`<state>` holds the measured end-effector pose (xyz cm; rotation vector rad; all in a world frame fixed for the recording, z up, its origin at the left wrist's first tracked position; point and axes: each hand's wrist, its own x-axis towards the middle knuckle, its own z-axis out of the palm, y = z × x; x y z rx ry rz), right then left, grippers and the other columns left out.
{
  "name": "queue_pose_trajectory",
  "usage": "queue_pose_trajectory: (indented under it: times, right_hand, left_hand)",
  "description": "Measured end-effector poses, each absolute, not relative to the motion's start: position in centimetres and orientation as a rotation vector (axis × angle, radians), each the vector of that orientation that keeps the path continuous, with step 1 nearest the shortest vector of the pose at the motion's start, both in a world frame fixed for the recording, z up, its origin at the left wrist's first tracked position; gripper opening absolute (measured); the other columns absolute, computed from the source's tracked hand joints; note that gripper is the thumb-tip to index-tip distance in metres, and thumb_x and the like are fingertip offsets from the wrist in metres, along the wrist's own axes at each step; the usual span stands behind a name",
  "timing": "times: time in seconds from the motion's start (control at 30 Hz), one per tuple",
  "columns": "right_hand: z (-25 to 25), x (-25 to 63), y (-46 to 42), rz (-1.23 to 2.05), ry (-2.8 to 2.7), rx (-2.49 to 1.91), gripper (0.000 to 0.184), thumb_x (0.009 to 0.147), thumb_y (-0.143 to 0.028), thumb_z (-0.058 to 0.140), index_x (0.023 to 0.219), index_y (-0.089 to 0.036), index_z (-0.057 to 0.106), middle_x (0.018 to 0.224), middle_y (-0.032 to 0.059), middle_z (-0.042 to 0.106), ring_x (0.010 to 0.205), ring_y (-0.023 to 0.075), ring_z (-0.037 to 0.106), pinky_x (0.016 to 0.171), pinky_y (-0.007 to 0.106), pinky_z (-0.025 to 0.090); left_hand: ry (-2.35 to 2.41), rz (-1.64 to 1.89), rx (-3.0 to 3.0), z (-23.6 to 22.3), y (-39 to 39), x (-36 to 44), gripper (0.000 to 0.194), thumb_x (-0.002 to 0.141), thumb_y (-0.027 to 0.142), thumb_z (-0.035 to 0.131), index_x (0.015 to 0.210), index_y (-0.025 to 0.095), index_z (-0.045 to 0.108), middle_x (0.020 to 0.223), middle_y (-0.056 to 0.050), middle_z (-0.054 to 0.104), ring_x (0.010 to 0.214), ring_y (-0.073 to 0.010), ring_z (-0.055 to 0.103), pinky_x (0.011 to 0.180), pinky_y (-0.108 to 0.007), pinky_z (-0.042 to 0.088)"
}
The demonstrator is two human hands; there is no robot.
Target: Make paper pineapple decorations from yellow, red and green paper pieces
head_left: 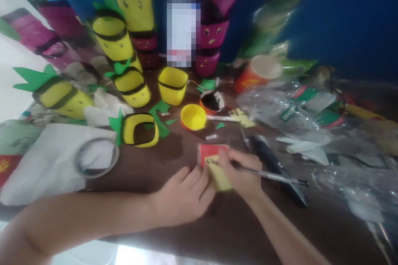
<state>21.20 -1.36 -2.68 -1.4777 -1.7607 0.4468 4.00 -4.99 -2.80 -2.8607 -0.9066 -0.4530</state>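
Lying on a white sheet (46, 165) at the left is a tape roll (77, 159). To its right, on the table (174, 242), stands a yellow cup (126, 130) with a green leaf. Next comes the left hand (189, 192), its fingers half bent and close together at the left edge of the yellow paper (221, 177); whether they pinch it, I cannot tell. This paper partly covers a red card (214, 151) and carries 2 small dark round marks. The fingers of the right hand (245, 174) pinch a pen (264, 172) over the paper, its tip hidden. Rightmost are clear plastic bags (354, 186).
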Motion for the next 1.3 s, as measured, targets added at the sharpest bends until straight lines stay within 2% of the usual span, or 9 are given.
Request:
queue_pose_trajectory:
  times: [1.3]
  right_hand:
    - [-2.47,21.07,-1.41,0.460,-1.742,-1.532,0.040,0.078,-0.023,0.053,0.041,-0.016,0.039,0.038,-0.0054,0.033,0.037,0.0051,0.033,0.039,0.019,0.028]
  left_hand:
    - [-0.919,-0.463,-2.865,-2.87,-5.06,4.05,0.021,0.083,0.023,0.045,0.098,0.013,0.056,0.111,-0.014,0.059,0.090,-0.0211,0.056,0.072,-0.032,0.040]
